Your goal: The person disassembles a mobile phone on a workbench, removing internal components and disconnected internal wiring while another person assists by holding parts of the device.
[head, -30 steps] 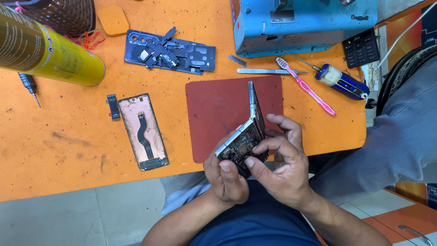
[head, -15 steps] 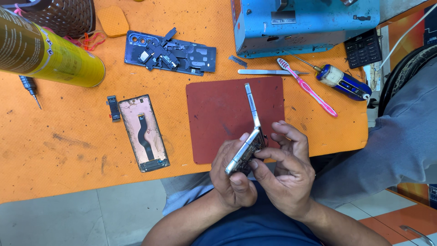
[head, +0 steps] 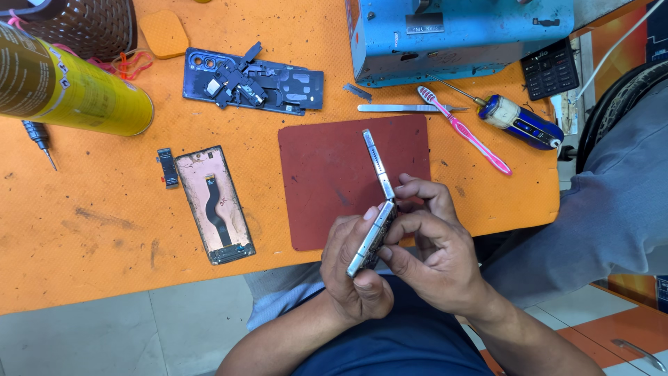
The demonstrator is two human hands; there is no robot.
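Silver folding phone, half open, pinched edge-on in left hand and right hand grips above red mat.

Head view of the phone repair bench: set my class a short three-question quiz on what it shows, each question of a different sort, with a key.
1. True or false: the left hand and right hand together hold the folding phone frame above the dark red mat.
2. Which lies right of the tweezers? A) pink toothbrush B) yellow can C) blue back cover
3. Fill in: the opened phone panel lies on the ____ table.

Key: 1 true; 2 A; 3 orange.
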